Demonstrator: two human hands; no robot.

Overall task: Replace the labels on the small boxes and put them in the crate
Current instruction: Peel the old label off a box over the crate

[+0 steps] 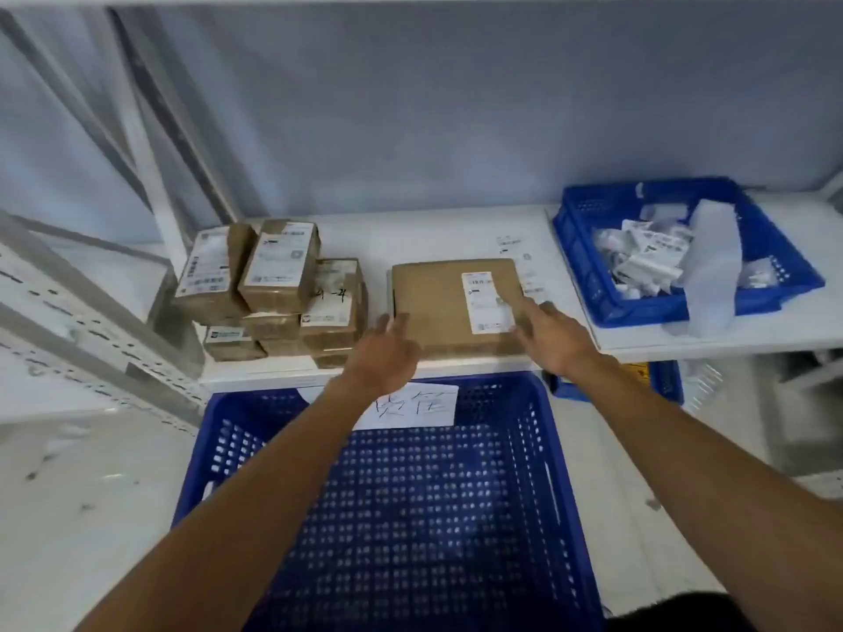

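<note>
The print on the label point(486, 302) of the flat box point(433, 307) was too blurred to read. In the stack of small boxes point(273, 289), the lower ones were largely hidden by those on top. The left hand point(385, 353) was smeared, so its fingertips could not be told from the box's edge; they seemed to touch it. The left wrist covered part of the paper sign point(424, 408) in the crate point(502, 403), whose near wall was cut off by the bottom edge. The white packets point(647, 253) in the basket point(588, 262) were a blur.
</note>
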